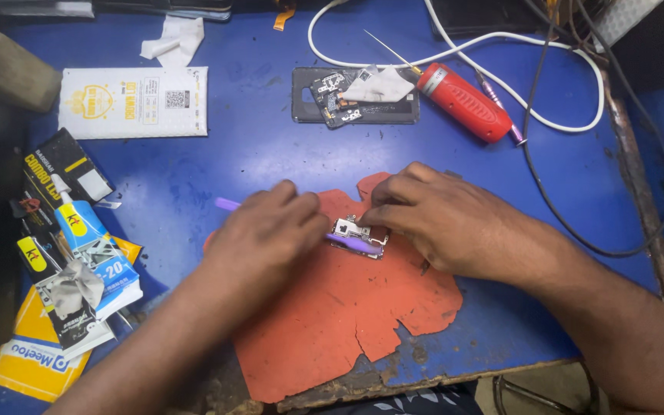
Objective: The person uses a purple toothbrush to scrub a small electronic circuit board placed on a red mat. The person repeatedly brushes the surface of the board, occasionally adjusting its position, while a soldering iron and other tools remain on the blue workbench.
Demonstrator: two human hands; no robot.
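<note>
A small metal-shielded circuit board (353, 230) lies on a torn orange mat (340, 307) at the middle of the blue table. My left hand (270, 230) grips a purple plastic pry tool (356, 244); its tip lies along the board's near edge and its tail (227, 204) sticks out left of my knuckles. My right hand (443, 219) rests on the mat, its fingertips pinching the board's right side.
A dark opened phone body (355, 96) with a white cloth lies at the back. Beside it are a red tool (466, 102) and white cable (570, 61). A white package (134, 101) sits back left. Glue tubes and packets (78, 261) crowd the left edge.
</note>
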